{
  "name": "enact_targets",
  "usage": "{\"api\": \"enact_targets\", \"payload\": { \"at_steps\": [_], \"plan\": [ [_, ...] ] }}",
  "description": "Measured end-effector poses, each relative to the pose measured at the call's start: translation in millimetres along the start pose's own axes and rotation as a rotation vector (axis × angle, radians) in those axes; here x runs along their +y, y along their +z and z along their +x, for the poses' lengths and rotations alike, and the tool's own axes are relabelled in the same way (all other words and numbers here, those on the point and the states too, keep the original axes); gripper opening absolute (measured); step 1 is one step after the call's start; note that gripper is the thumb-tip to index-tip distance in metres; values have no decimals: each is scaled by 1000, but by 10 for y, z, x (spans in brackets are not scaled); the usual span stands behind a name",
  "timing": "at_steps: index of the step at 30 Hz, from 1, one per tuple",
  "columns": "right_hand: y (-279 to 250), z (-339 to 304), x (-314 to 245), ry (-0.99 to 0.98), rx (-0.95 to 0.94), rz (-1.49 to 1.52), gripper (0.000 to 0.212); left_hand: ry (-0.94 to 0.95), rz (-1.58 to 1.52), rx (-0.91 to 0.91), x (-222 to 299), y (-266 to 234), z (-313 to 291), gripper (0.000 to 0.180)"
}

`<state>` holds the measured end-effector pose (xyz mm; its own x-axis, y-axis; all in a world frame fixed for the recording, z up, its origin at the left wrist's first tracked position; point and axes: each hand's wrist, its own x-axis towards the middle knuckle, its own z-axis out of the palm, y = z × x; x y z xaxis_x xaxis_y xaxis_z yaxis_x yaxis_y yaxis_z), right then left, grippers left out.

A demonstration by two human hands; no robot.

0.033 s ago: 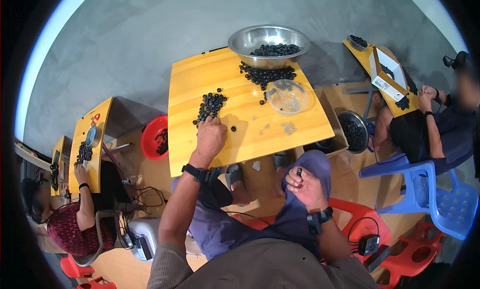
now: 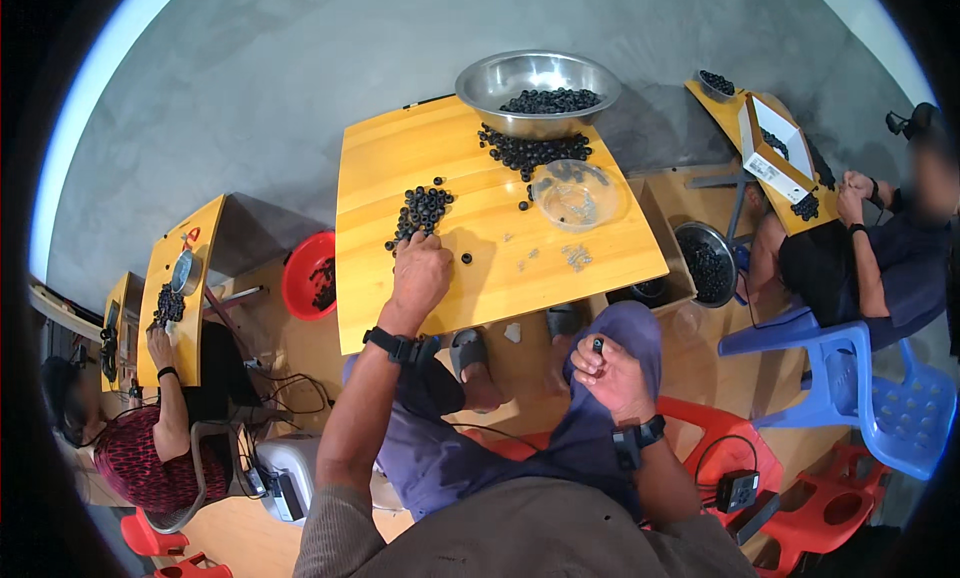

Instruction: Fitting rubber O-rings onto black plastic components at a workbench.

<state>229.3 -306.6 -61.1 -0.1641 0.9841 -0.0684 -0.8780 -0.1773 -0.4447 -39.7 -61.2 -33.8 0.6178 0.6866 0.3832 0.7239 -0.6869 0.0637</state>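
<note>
My left hand [image 2: 422, 275] reaches over the yellow wooden table, its fingers bent together at the near edge of a pile of small black ring-shaped pieces [image 2: 422, 213]. The fingertips are partly hidden, so what they pinch cannot be made out. Just right of them, a single black ring-shaped piece [image 2: 467, 259] lies alone. Above my right thigh, my right hand [image 2: 613, 378] is closed, palm up, with a small black cylindrical piece [image 2: 598, 346] held upright between thumb and fingers.
A steel basin [image 2: 540, 118] of black pieces stands at the table's far edge, beside a heap of them. Near a clear plastic bowl [image 2: 575, 196] lie small translucent bits [image 2: 577, 257]. A red basin [image 2: 310, 275] is left of the table. Co-workers sit at tables on both sides.
The small piece in my right hand has tilted very slightly. Otherwise nothing visibly differs.
</note>
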Motion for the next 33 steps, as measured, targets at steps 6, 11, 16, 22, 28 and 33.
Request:
{"api": "enact_targets", "payload": {
  "at_steps": [6, 11, 16, 22, 28, 33],
  "plan": [
    [16, 22, 58, 6, -14, 10, 25, -23, -200, 101, 260, -321, -89, 7],
    [-53, -1, 78, -23, -13, 6, 25, -113, -1408, 263, 1072, -1630, -270, 9],
    [1, 33, 90, 17, 36, -49, 31, 629, -1852, 271, 1458, -2645, -254, 15],
    [-69, -5, 98, -30, 85, -48, 25, 205, -1590, 347, 2432, -3090, -1400, 16],
    [-84, -99, 82, -37, 17, -7, 20, 307, -1616, 324, 1860, -3128, -1376, 14],
    [37, -91, 99, -41, 14, -137, 32, 405, -1682, 300, 1061, -2808, -700, 13]
  ]
}}
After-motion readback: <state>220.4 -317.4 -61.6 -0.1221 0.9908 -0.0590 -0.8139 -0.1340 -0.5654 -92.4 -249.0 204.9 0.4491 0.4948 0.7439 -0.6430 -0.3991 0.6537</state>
